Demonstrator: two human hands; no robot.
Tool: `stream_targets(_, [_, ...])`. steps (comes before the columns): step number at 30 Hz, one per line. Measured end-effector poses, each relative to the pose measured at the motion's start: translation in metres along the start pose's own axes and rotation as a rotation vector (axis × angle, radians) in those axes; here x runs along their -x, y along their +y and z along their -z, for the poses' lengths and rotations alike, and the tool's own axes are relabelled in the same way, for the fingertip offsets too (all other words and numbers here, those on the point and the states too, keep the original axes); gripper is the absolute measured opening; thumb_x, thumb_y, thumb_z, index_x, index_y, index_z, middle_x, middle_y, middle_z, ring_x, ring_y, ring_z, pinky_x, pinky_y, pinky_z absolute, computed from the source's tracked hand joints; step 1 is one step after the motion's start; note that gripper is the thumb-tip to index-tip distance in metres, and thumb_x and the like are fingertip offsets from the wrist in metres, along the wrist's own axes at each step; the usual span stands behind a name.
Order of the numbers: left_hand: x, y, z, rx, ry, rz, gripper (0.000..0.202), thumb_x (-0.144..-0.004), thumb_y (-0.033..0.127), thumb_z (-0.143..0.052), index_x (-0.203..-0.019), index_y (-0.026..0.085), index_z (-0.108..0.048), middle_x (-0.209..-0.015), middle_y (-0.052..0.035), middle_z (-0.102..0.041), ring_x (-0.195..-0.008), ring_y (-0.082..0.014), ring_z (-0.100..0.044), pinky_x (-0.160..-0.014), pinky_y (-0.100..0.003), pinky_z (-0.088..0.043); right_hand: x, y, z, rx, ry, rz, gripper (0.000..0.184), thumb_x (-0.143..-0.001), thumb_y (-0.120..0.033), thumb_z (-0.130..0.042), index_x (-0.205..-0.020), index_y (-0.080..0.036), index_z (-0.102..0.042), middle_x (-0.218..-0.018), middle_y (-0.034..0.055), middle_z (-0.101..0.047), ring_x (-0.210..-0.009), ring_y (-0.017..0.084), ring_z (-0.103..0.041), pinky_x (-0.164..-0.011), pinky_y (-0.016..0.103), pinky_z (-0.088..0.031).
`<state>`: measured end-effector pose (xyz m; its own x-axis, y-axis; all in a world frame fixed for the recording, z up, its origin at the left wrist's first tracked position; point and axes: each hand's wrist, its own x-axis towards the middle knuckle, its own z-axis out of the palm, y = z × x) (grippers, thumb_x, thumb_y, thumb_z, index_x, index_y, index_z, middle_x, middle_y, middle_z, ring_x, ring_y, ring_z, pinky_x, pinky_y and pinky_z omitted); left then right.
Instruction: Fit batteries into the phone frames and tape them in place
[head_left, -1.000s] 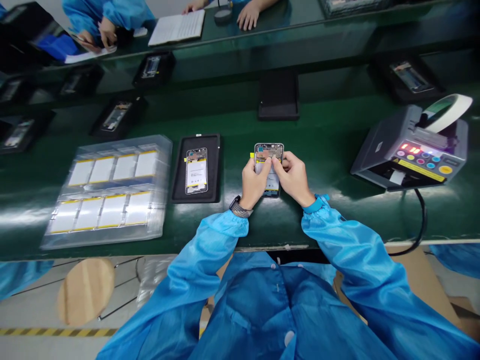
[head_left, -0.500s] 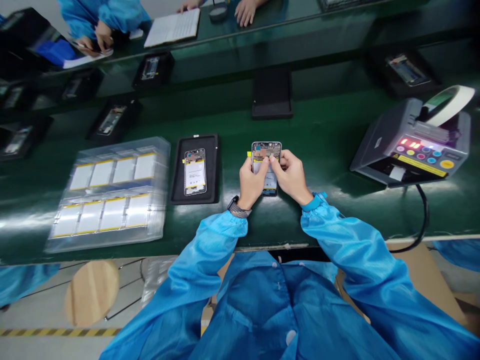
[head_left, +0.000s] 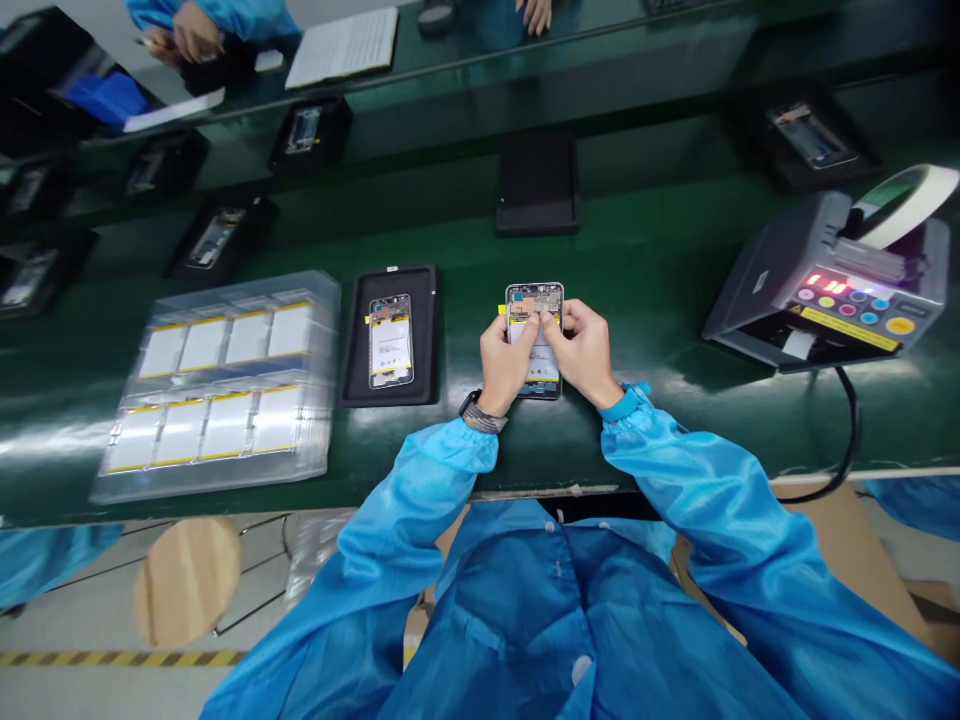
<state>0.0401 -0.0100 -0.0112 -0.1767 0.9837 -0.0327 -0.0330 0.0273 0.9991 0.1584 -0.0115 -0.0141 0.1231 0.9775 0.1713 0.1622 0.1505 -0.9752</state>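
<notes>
An opened phone (head_left: 541, 374), with its circuit board and white battery exposed, is held upright between both hands above the green bench. My left hand (head_left: 508, 360) grips its left edge, thumb on the upper part of the battery. My right hand (head_left: 583, 352) grips the right edge, its thumb close beside the left one. A small yellow tab sticks out at the phone's upper left. To the left, a second opened phone (head_left: 391, 345) with a battery in it lies in a black tray (head_left: 426, 375). Fingers behind the held phone are hidden.
A stack of clear plastic trays (head_left: 319, 440) with several batteries lies left. A grey tape dispenser (head_left: 772, 275) with a white tape roll (head_left: 919, 205) stands right. Beyond are a black tray (head_left: 538, 185) and several trays with phones. Co-workers' hands (head_left: 196, 32) show across the bench.
Both hands keep their hold on the phone, thumbs barely shifted; slightly more of its lower end shows. Across the bench, the co-workers' hands have moved.
</notes>
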Motion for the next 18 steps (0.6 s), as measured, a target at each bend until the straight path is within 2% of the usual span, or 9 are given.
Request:
stream_targets(4, [-0.001, -0.002, 0.000, 0.026, -0.075, -0.011, 0.027, -0.089, 0.040, -0.074, -0.092, 0.014, -0.068, -0.083, -0.0035, -0.069, -0.070, -0.0135, -0.059, -0.063, -0.023, -0.045, -0.002, 0.001, 0.002, -0.049, -0.017, -0.010, 0.037, -0.092, -0.056, -0.066, -0.095, -0.019, -0.065, -0.078, 0.0010, -0.068, -0.066, 0.014, -0.059, -0.060, 0.025, -0.045])
stream_targets(9, [0.005, -0.002, 0.002, 0.011, -0.150, -0.097, 0.032, -0.093, 0.045, -0.069, -0.101, 0.015, -0.067, -0.091, -0.0055, -0.070, -0.078, -0.0161, -0.062, -0.068, -0.025, -0.048, -0.005, 0.000, 0.005, -0.074, 0.042, -0.018, 0.043, -0.089, -0.061, -0.069, -0.089, -0.019, -0.063, -0.074, 0.0003, -0.066, -0.061, 0.013, -0.057, -0.054, 0.023, -0.042])
stream_targets(15, [0.005, -0.007, 0.003, 0.107, -0.324, -0.085, 0.042, -0.090, 0.047, -0.073, -0.118, 0.017, -0.062, -0.115, -0.0101, -0.071, -0.104, -0.0239, -0.068, -0.089, -0.032, -0.054, -0.014, -0.003, 0.016, -0.124, 0.019, -0.058, 0.048, -0.085, -0.065, -0.072, -0.089, -0.018, -0.062, -0.076, 0.0023, -0.069, -0.063, 0.014, -0.061, -0.054, 0.024, -0.047])
stream_targets(18, [0.002, -0.009, 0.003, 0.193, -0.396, -0.051, 0.049, -0.086, 0.046, -0.077, -0.121, 0.017, -0.060, -0.120, -0.0120, -0.071, -0.109, -0.0268, -0.069, -0.093, -0.036, -0.056, -0.020, 0.001, 0.019, -0.112, -0.038, -0.089, 0.051, -0.084, -0.068, -0.070, -0.092, -0.019, -0.063, -0.080, 0.0045, -0.072, -0.066, 0.017, -0.065, -0.056, 0.026, -0.049])
